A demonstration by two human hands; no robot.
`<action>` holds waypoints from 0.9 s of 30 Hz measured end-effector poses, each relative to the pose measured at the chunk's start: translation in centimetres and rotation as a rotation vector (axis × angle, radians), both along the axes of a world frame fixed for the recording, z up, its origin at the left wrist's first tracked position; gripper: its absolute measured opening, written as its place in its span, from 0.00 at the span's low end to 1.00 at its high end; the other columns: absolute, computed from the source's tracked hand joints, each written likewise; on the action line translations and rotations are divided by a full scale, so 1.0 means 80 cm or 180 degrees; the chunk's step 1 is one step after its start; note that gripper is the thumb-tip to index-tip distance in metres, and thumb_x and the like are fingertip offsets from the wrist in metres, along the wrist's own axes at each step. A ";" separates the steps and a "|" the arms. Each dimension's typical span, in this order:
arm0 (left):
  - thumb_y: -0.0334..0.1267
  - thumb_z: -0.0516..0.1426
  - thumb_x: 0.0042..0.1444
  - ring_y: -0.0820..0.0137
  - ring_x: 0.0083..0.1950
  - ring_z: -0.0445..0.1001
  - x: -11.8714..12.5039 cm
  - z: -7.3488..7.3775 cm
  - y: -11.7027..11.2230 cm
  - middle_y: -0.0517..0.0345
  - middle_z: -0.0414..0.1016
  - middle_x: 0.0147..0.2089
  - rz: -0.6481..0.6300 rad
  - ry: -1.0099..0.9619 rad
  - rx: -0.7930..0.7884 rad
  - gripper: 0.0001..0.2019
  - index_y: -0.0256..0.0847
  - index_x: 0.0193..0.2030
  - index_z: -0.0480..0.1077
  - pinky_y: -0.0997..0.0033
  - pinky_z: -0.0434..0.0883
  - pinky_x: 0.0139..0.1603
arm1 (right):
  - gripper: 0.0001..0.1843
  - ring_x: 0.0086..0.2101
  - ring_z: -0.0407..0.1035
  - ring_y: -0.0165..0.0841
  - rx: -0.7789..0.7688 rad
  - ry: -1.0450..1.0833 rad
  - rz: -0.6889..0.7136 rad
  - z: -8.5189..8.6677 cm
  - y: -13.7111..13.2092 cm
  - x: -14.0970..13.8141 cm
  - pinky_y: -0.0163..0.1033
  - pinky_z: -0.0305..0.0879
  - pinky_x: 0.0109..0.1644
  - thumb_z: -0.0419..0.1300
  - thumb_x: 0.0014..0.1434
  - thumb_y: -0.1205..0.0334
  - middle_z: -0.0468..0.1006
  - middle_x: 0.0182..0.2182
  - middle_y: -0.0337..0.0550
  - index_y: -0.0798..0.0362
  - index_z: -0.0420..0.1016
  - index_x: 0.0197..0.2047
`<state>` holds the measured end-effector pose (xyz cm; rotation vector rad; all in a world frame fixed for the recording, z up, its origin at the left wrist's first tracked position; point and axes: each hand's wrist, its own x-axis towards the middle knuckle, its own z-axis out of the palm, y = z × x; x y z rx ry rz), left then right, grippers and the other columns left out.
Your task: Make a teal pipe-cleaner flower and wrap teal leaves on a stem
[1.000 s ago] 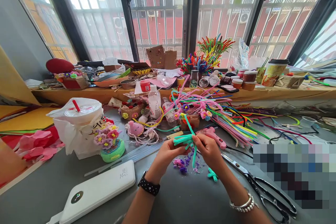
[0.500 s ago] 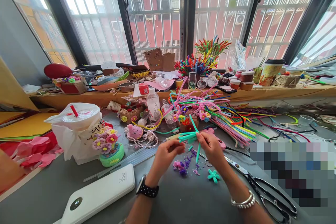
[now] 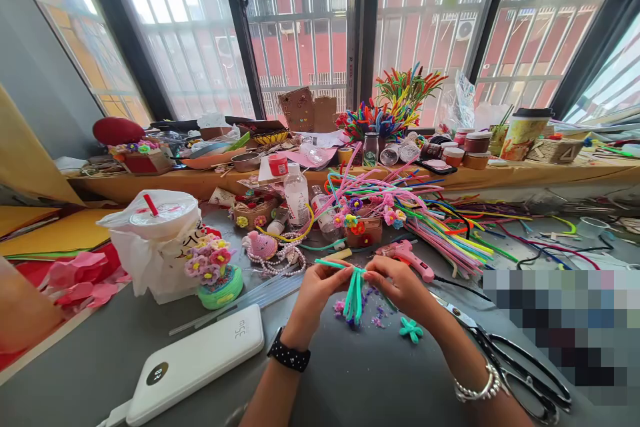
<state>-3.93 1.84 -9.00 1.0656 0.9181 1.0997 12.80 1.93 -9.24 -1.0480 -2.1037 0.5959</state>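
Both my hands meet over the grey table and pinch a folded teal pipe cleaner [image 3: 354,295]. My left hand [image 3: 316,292], with a black watch on its wrist, grips the left side, where one straight end sticks out. My right hand [image 3: 400,287], with a silver bracelet, grips the right side. The folded loops hang down between the hands. Under them lie purple pipe-cleaner scraps [image 3: 373,315], and a small teal flower shape [image 3: 411,329] lies just right of these.
A pink glue gun [image 3: 406,257] and a pile of coloured pipe cleaners [image 3: 440,230] lie behind my hands. Scissors [image 3: 515,360] rest at the right, a white power bank [image 3: 196,364] at the left. A bagged drink cup [image 3: 159,230] and a small flower pot [image 3: 214,273] stand further left.
The teal loops, which pointed left and up, now hang downward between my hands. Both hands have drawn closer together around the bundle.
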 end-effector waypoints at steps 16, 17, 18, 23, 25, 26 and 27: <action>0.38 0.61 0.42 0.75 0.28 0.70 0.007 -0.001 -0.001 0.61 0.71 0.25 0.0334 -0.0384 0.0253 0.08 0.36 0.28 0.69 0.76 0.67 0.32 | 0.08 0.37 0.66 0.37 0.0670 0.0570 -0.0811 0.001 -0.010 -0.016 0.40 0.64 0.39 0.55 0.53 0.61 0.72 0.34 0.46 0.53 0.71 0.36; 0.38 0.61 0.43 0.75 0.28 0.70 0.008 -0.001 -0.002 0.61 0.71 0.26 0.0329 -0.0368 0.0307 0.08 0.36 0.29 0.69 0.77 0.67 0.32 | 0.06 0.37 0.66 0.36 0.0717 0.0556 -0.0778 0.002 -0.011 -0.017 0.40 0.64 0.40 0.55 0.54 0.62 0.72 0.33 0.45 0.52 0.72 0.34; 0.38 0.61 0.43 0.75 0.29 0.69 0.009 -0.001 -0.002 0.61 0.70 0.26 0.0311 -0.0345 0.0374 0.08 0.36 0.29 0.69 0.77 0.67 0.32 | 0.06 0.36 0.66 0.36 0.0752 0.0543 -0.0768 0.002 -0.012 -0.018 0.41 0.64 0.40 0.54 0.54 0.63 0.73 0.32 0.44 0.52 0.72 0.34; 0.33 0.62 0.40 0.73 0.35 0.69 0.011 -0.005 -0.001 0.59 0.72 0.32 0.0031 -0.0093 0.0660 0.10 0.36 0.32 0.69 0.76 0.65 0.37 | 0.05 0.35 0.66 0.36 0.0830 0.0460 -0.0784 0.000 -0.012 -0.019 0.41 0.63 0.38 0.54 0.54 0.64 0.73 0.31 0.45 0.52 0.71 0.33; 0.33 0.62 0.40 0.73 0.35 0.69 0.010 -0.007 -0.001 0.58 0.72 0.33 0.0024 -0.0002 0.0696 0.10 0.36 0.32 0.70 0.75 0.65 0.36 | 0.05 0.34 0.66 0.36 0.0771 0.0447 -0.0747 0.000 -0.011 -0.017 0.40 0.63 0.38 0.53 0.55 0.64 0.72 0.30 0.45 0.53 0.70 0.33; 0.33 0.62 0.40 0.73 0.34 0.69 0.009 -0.007 -0.001 0.58 0.72 0.32 0.0033 0.0048 0.0714 0.10 0.36 0.32 0.70 0.75 0.65 0.34 | 0.05 0.34 0.66 0.36 0.0702 0.0435 -0.0699 0.000 -0.011 -0.016 0.40 0.63 0.38 0.53 0.55 0.64 0.72 0.30 0.45 0.53 0.70 0.33; 0.33 0.63 0.39 0.73 0.32 0.69 0.009 -0.007 -0.001 0.59 0.72 0.30 0.0048 0.0098 0.0719 0.10 0.36 0.31 0.70 0.76 0.65 0.33 | 0.06 0.34 0.66 0.36 0.0609 0.0418 -0.0639 0.000 -0.011 -0.015 0.39 0.63 0.37 0.53 0.55 0.64 0.72 0.30 0.45 0.53 0.70 0.33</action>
